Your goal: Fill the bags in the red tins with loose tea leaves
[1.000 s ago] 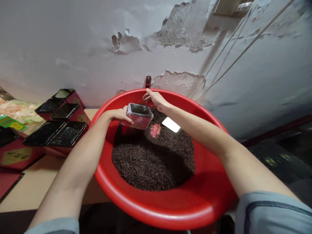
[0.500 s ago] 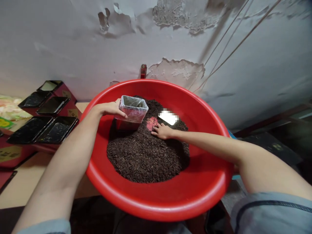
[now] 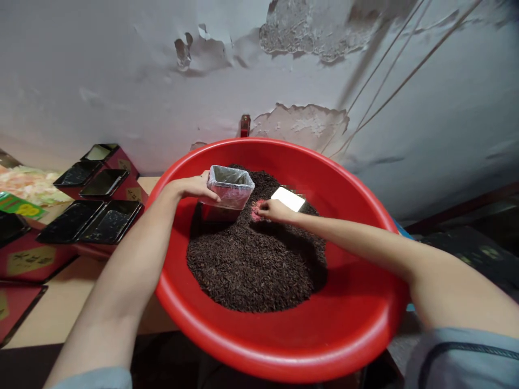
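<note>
My left hand [image 3: 203,187] grips a red tin [image 3: 229,199] by its left side, near the mouth. A clear plastic bag [image 3: 239,178] lines the tin and folds over its rim. The tin stands upright at the pile of dark, dry tea leaves [image 3: 251,270] in a big red basin [image 3: 279,343]. Over a small patch of pink bits [image 3: 255,210] on the leaves, my right hand [image 3: 278,210] has its fingertips drawn together. Whatever they pinch is too small to make out. Just behind that hand lies a bright white rectangular thing [image 3: 288,199], partly blurred.
Several red tins with black rims [image 3: 109,221] stand on a pale tabletop [image 3: 73,292] at the left. Behind them are a green packet [image 3: 20,205] and a pale crumpled heap [image 3: 34,183]. A peeling wall [image 3: 162,108] with cords rises behind the basin.
My right hand's fingers have gone from spread on the leaves to drawn together at the pink patch. My left hand keeps its hold on the tin. The whole view has shifted slightly.
</note>
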Demonstrator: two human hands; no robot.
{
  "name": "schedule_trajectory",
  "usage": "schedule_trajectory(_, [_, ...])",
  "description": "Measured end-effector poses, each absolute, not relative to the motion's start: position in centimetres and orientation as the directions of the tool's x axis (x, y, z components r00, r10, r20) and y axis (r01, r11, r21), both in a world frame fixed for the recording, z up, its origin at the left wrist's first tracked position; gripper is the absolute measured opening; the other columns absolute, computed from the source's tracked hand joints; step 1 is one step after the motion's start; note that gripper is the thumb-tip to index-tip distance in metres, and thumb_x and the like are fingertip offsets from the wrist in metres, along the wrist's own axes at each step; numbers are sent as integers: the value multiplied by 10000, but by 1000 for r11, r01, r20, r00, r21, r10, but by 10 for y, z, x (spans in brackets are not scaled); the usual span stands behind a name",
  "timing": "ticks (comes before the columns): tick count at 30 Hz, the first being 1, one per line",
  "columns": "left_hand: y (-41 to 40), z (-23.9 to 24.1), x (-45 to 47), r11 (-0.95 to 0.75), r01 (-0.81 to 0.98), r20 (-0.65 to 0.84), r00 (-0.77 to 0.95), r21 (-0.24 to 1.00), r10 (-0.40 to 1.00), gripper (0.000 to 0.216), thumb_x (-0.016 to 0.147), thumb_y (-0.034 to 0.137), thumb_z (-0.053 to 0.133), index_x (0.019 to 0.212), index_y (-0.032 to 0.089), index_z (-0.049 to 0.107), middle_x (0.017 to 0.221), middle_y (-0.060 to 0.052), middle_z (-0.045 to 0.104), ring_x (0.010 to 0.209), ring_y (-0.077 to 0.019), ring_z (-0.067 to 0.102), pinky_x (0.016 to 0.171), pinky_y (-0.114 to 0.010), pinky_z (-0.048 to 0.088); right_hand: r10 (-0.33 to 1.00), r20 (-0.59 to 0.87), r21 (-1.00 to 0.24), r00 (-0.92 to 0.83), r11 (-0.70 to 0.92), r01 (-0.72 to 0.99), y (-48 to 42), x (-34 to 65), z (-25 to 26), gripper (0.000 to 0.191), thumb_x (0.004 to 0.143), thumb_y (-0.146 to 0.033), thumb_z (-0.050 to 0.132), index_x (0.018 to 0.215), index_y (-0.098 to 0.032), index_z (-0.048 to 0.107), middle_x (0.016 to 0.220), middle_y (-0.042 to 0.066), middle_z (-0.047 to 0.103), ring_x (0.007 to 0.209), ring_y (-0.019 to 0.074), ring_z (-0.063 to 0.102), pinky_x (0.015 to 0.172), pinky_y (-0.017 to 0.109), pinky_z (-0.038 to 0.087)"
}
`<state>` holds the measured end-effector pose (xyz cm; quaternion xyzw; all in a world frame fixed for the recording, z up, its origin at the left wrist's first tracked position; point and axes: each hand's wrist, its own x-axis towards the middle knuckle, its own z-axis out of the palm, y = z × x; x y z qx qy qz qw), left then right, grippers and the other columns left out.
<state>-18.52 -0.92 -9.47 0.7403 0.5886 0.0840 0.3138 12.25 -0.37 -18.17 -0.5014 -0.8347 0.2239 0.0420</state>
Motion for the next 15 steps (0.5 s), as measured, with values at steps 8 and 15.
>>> schedule_trajectory(8, [-11,-91,-181,-69,818,-262,261,571,929,1232,528,528,820,1553,165,239,1495,-183,470,1369,-399,466,1132,-454,405,983,45,-993,-179,64,104,27,79,-89,325,873,-449,675,716,-210,522,566,-38,504,458,99,438,375,221,190])
schedule_trajectory(15, [-10,-93,-183,-93,821,-259,282,563,924,1225,534,551,827,1540,149,256,1474,-190,501,1357,-407,487,1114,-444,414,968,161,-978,-192,130,-165,37,26,-57,206,870,-296,642,725,-207,527,589,-57,513,501,90,474,466,217,372])
